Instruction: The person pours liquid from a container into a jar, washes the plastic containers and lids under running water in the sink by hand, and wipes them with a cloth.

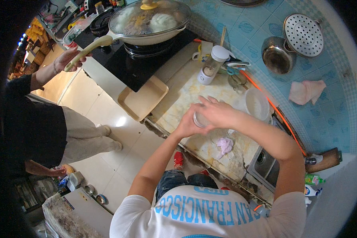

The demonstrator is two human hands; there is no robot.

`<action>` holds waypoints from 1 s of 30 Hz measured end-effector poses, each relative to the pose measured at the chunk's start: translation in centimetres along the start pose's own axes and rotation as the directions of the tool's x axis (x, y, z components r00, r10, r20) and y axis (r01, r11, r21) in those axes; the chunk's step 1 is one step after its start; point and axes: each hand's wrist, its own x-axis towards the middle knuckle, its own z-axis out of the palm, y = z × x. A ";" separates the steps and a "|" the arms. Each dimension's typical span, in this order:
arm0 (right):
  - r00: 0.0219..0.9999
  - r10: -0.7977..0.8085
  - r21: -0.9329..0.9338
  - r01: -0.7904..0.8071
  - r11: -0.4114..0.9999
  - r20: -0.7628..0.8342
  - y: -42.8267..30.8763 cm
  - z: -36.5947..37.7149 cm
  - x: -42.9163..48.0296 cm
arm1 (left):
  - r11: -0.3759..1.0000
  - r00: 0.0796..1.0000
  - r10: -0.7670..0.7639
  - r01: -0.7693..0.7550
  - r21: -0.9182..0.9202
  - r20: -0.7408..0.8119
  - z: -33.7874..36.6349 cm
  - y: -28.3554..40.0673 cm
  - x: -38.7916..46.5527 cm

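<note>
My left hand (pixel 185 121) and my right hand (pixel 219 111) are together over the counter, both closed around a small round container (pixel 200 119) with a pale, silvery rim. The left supports it from the near left side. Across its top and right side lies the right hand, so most of the container is hidden. Beyond my right wrist stands a translucent plastic tub (pixel 257 104). A crumpled pale pink plastic bag or cloth (pixel 225 145) lies on the marbled countertop (pixel 184 89), nearer to me. Farther back is a white portable blender (pixel 212 66) with a clear cup.
A lidded frying pan (pixel 150 37) holding buns sits on the black cooktop (pixel 119 64). Another person's hand (pixel 70 60) is at its handle. A beige tray (pixel 143 98) adjoins the counter's left edge. To the right is a metal sink (pixel 263 166); pots hang on the tiled wall (pixel 244 26).
</note>
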 end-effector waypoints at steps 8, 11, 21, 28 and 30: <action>0.955 0.120 -0.046 -0.111 0.993 0.271 0.0 -1.1 0.4 | 0.996 0.999 -0.041 0.043 -0.075 0.029 0.3 0.0 0.1; 0.966 -0.214 -0.131 0.196 0.972 -0.145 0.8 -0.3 -1.2 | 0.999 1.000 -0.017 0.018 -0.035 0.026 0.2 -0.2 0.2; 0.972 -0.232 -0.038 0.230 0.972 -0.036 1.4 0.3 -0.5 | 0.999 0.996 0.026 -0.022 -0.046 0.088 -0.1 -0.4 0.6; 0.662 -0.617 -0.179 0.607 0.774 -0.426 2.6 4.9 1.3 | 0.946 0.968 0.216 -0.240 0.217 0.129 0.3 -1.8 0.0; 0.665 -0.579 -0.116 0.604 0.788 -0.472 2.4 5.6 1.5 | 0.965 0.980 0.183 -0.194 0.176 0.074 0.7 -1.2 -0.2</action>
